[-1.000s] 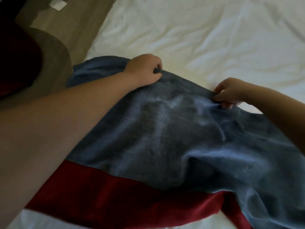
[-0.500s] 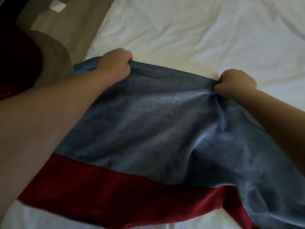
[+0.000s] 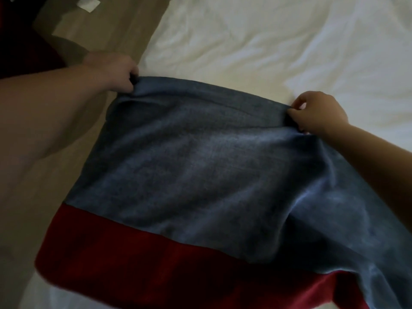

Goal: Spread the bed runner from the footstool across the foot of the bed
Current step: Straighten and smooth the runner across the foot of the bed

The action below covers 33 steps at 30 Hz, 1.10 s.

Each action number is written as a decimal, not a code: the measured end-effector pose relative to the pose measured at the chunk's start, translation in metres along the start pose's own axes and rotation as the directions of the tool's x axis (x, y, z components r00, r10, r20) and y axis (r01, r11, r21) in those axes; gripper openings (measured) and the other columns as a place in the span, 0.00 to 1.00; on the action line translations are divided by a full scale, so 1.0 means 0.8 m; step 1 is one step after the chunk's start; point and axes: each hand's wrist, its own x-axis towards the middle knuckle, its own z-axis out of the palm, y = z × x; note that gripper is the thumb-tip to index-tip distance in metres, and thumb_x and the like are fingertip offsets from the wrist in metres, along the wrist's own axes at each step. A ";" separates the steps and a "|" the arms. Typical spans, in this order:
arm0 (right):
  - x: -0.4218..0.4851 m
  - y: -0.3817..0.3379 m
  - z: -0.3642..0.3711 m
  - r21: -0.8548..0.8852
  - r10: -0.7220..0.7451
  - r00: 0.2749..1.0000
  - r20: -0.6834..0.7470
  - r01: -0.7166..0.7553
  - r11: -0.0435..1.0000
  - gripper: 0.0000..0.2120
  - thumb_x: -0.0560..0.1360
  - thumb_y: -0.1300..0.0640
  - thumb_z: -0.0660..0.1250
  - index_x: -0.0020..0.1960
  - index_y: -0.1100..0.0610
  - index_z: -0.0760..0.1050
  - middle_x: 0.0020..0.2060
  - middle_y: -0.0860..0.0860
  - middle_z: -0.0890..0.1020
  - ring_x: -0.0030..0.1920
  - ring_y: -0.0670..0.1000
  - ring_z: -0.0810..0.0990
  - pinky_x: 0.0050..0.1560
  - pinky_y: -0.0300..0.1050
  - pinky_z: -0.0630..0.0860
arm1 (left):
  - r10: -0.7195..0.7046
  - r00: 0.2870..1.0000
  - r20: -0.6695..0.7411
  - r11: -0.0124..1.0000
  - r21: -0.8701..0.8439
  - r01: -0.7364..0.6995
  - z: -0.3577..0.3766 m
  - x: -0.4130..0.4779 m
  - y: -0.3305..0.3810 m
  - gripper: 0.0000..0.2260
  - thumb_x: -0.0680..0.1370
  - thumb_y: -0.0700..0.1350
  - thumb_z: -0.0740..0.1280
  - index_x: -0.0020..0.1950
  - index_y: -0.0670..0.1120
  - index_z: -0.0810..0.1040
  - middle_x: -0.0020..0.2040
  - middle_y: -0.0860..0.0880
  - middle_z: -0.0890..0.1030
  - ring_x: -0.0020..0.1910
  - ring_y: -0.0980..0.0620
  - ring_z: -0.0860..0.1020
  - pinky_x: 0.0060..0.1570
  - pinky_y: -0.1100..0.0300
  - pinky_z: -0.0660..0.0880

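Observation:
The bed runner (image 3: 200,170) is blue-grey cloth with a dark red band along its near edge. It lies stretched over the left side of the white bed (image 3: 267,41), and its left part hangs past the bed's edge over the floor. My left hand (image 3: 116,72) grips the runner's far left corner. My right hand (image 3: 316,112) pinches the far edge further right. The far edge runs taut between the two hands. To the right the cloth bunches in folds under my right forearm.
A beige floor (image 3: 107,30) runs along the bed's left side, with a white scrap (image 3: 89,3) on it. A dark red object (image 3: 20,41) sits at the far left edge. The bed's white sheet is wrinkled beyond the runner.
Both hands have drawn apart along the runner's far edge, the left going out past the bed's edge. The cloth between them has gone from crumpled to stretched flat.

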 end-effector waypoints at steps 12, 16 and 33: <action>0.013 -0.067 0.016 -0.011 -0.083 0.997 -0.010 0.083 0.997 0.09 0.72 0.55 0.64 0.47 0.58 0.79 0.41 0.57 0.81 0.41 0.57 0.79 0.40 0.50 0.77 | 0.089 0.990 -0.107 0.996 -0.012 -0.091 0.020 -0.002 -0.002 0.08 0.69 0.47 0.71 0.38 0.49 0.73 0.39 0.46 0.75 0.38 0.45 0.73 0.33 0.56 0.68; 0.014 -0.086 0.029 0.013 -0.097 0.995 -0.019 0.097 0.995 0.09 0.73 0.54 0.64 0.49 0.57 0.78 0.44 0.55 0.82 0.44 0.56 0.79 0.44 0.53 0.79 | 0.040 0.981 -0.188 0.997 -0.064 -0.053 0.024 0.001 -0.006 0.05 0.71 0.43 0.69 0.41 0.47 0.73 0.41 0.44 0.76 0.40 0.44 0.73 0.34 0.55 0.67; 0.050 -0.239 0.084 0.195 -0.170 0.981 0.090 0.150 0.969 0.13 0.80 0.55 0.60 0.49 0.62 0.78 0.43 0.58 0.82 0.44 0.58 0.81 0.50 0.53 0.79 | -0.043 0.978 -0.204 0.980 -0.198 0.002 0.019 0.027 -0.009 0.11 0.72 0.29 0.64 0.52 0.37 0.75 0.53 0.35 0.76 0.53 0.36 0.74 0.48 0.46 0.72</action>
